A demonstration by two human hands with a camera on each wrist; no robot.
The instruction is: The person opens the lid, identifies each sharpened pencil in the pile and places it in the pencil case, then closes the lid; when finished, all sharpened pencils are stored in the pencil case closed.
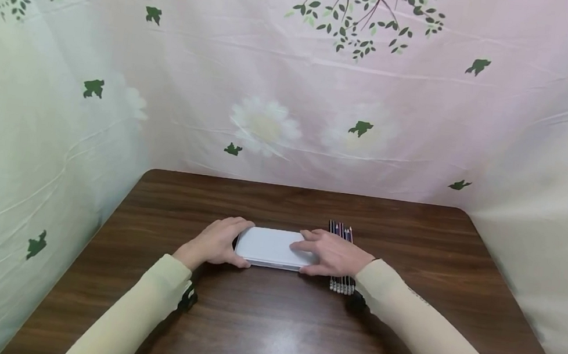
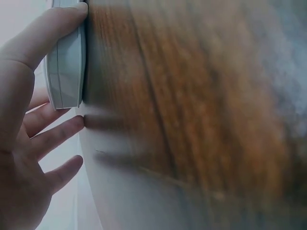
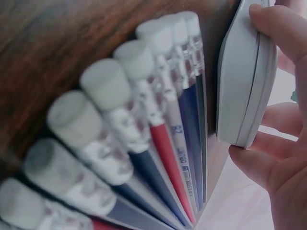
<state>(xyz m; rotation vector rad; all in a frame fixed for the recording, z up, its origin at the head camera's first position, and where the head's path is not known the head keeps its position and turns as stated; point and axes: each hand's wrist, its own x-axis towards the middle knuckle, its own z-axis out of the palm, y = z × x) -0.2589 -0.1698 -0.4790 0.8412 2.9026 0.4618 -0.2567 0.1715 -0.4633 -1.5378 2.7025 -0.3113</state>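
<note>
A white, flat case with rounded corners (image 1: 271, 247) lies on the brown table, its lid down. My left hand (image 1: 216, 240) holds its left end, with the thumb on the near side; in the left wrist view some fingers spread past the end of the case (image 2: 67, 72). At the right end my right hand (image 1: 333, 254) grips the case, thumb on the near edge and a finger across the top. Beneath and beside the right hand lies a row of several pencils (image 1: 342, 287); their white eraser ends (image 3: 105, 84) face the near side. What the case contains is hidden.
The wood-grain table (image 1: 267, 321) has rounded far corners. Behind it and at both sides hangs a pale curtain (image 1: 305, 86) printed with leaves, birds and flowers. The pencils lie close to the right end of the case.
</note>
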